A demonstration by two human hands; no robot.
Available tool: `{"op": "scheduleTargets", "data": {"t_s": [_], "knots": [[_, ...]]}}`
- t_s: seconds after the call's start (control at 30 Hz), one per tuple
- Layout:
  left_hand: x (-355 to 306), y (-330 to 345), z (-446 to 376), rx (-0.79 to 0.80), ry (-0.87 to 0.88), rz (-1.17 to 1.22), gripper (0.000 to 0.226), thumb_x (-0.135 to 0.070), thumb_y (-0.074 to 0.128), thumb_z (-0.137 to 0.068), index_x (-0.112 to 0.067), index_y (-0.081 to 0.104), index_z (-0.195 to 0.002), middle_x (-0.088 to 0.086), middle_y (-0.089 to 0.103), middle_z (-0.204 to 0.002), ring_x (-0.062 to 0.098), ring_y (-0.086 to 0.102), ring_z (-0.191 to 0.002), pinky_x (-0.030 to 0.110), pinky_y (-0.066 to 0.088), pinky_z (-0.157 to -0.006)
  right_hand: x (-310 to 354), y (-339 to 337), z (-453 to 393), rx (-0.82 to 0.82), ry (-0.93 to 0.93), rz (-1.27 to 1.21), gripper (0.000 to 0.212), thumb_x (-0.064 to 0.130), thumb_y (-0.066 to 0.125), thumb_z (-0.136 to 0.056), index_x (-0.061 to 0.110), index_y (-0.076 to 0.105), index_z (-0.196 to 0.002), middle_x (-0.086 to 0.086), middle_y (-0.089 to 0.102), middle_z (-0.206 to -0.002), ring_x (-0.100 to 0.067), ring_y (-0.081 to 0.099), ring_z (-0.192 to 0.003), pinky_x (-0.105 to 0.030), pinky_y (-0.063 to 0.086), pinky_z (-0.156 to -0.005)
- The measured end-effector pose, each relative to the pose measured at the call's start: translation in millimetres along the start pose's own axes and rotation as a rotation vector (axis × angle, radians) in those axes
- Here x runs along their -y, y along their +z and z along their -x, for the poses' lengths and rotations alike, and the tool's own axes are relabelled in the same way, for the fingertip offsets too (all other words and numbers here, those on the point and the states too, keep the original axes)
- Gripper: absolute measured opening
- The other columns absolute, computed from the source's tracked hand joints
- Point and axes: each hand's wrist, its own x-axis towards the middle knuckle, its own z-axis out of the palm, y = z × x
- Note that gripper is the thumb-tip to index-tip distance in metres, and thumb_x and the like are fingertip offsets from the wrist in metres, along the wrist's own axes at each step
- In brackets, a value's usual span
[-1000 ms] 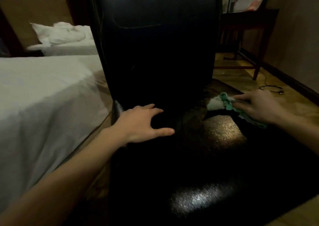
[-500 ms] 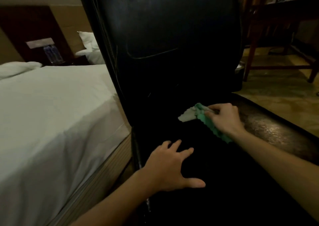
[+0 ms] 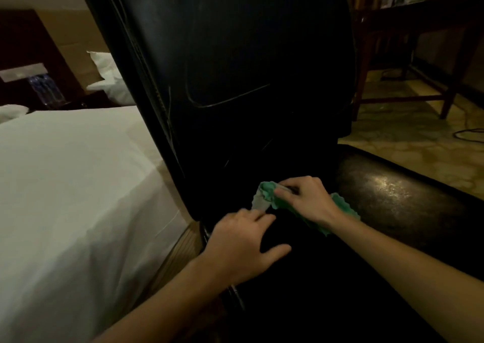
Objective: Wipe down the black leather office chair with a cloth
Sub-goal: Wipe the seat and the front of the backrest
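Observation:
The black leather office chair point(image 3: 235, 67) fills the middle of the view, its tall backrest upright and its seat spreading toward me. My right hand point(image 3: 309, 201) grips a green and white cloth point(image 3: 267, 196) at the crease where the backrest meets the seat, left of centre. My left hand point(image 3: 243, 240) rests flat on the seat's left side, fingers spread, its fingertips touching the cloth's white end.
A bed with white sheets point(image 3: 73, 185) runs close along the chair's left side, pillows point(image 3: 110, 80) behind it. A dark wooden table point(image 3: 408, 36) stands at the back right on a patterned floor, with a cable point(image 3: 468, 133) lying there.
My right hand has slid the cloth leftward along the seat crease. My left hand has moved forward until its fingertips meet the cloth. The view has shifted closer to the backrest.

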Motion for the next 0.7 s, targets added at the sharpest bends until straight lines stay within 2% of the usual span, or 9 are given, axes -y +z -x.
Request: {"op": "scheduleTargets", "data": {"t_s": [0.13,0.2,0.27,0.37,0.43,0.5,0.6,0.67,0.7], "knots": [[56,-15,-14,-0.065,-0.052,0.050,0.071,-0.073,0.033,-0.088,-0.029,0.051,-0.141,-0.008,0.051,-0.145,0.014,0.046,-0.132,0.035,0.043,-0.104,-10,-19,-5,0.298,-0.103,-0.069,0.042,0.021,0.059,-0.094,0.022,0.053,-0.135,0.005,0.055,-0.135,-0.010,0.050,-0.125,-0.003,0.035,-0.097],[78,-20,-14,-0.175,-0.081,0.182,0.066,-0.071,0.038,-0.087,-0.031,0.055,-0.137,-0.012,0.056,-0.138,0.011,0.051,-0.127,0.036,0.049,-0.098,-17,-27,0,0.414,-0.171,0.127,0.055,0.019,0.056,-0.092,0.031,0.036,-0.142,0.013,0.041,-0.142,0.001,0.035,-0.126,-0.002,0.021,-0.104],[91,-26,-11,-0.281,-0.132,0.361,0.051,-0.069,0.047,-0.085,-0.038,0.061,-0.123,-0.024,0.062,-0.118,0.001,0.060,-0.109,0.027,0.053,-0.085,-20,-31,6,0.392,-0.241,0.359,0.059,0.024,0.054,-0.096,0.035,0.027,-0.147,0.015,0.038,-0.140,0.002,0.030,-0.118,-0.006,0.021,-0.102],[110,-37,-5,-0.346,-0.167,0.574,0.027,-0.066,0.055,-0.082,-0.047,0.062,-0.100,-0.025,0.066,-0.089,-0.004,0.066,-0.083,0.011,0.049,-0.066,-11,-31,5,0.224,-0.375,0.486,0.052,0.027,0.052,-0.095,0.024,0.044,-0.146,0.005,0.052,-0.128,-0.011,0.045,-0.108,-0.020,0.038,-0.093],[119,-44,2,-0.337,-0.133,0.607,0.024,-0.060,0.060,-0.085,-0.042,0.066,-0.099,-0.019,0.069,-0.086,-0.001,0.067,-0.080,0.014,0.051,-0.064,-4,-28,-1,0.013,-0.394,0.429,0.044,0.020,0.056,-0.093,0.017,0.053,-0.137,-0.003,0.057,-0.123,-0.015,0.051,-0.108,-0.027,0.045,-0.091],[126,-54,7,-0.385,-0.128,0.550,0.019,-0.050,0.069,-0.089,-0.032,0.068,-0.094,-0.017,0.069,-0.086,0.001,0.068,-0.078,0.019,0.054,-0.064,9,-26,-8,-0.270,-0.222,0.194,0.042,0.013,0.060,-0.092,0.019,0.053,-0.134,0.001,0.055,-0.122,-0.007,0.051,-0.108,-0.024,0.049,-0.093],[129,-69,11,-0.562,-0.194,0.465,0.025,-0.031,0.080,-0.084,-0.016,0.060,-0.083,-0.006,0.067,-0.073,0.006,0.066,-0.068,0.021,0.051,-0.058,29,-20,-24,-0.627,0.117,-0.391,0.041,0.009,0.062,-0.093,0.028,0.048,-0.127,0.011,0.055,-0.116,-0.001,0.055,-0.104,-0.018,0.048,-0.091],[128,-72,13,-0.653,-0.258,0.440,0.036,-0.029,0.083,-0.079,-0.009,0.054,-0.088,-0.003,0.065,-0.078,0.008,0.064,-0.070,0.020,0.050,-0.059,33,-15,-40,-0.776,0.295,-0.699,0.038,0.015,0.063,-0.095,0.029,0.043,-0.125,0.009,0.055,-0.119,-0.009,0.056,-0.110,-0.031,0.048,-0.100],[127,-71,13,-0.662,-0.299,0.452,0.045,-0.034,0.084,-0.076,-0.009,0.052,-0.096,-0.001,0.064,-0.086,0.005,0.064,-0.076,0.019,0.051,-0.064,36,-12,-45,-0.835,0.357,-0.764,0.040,0.016,0.063,-0.095,0.027,0.042,-0.128,0.004,0.054,-0.124,-0.013,0.055,-0.115,-0.035,0.045,-0.105]]}}
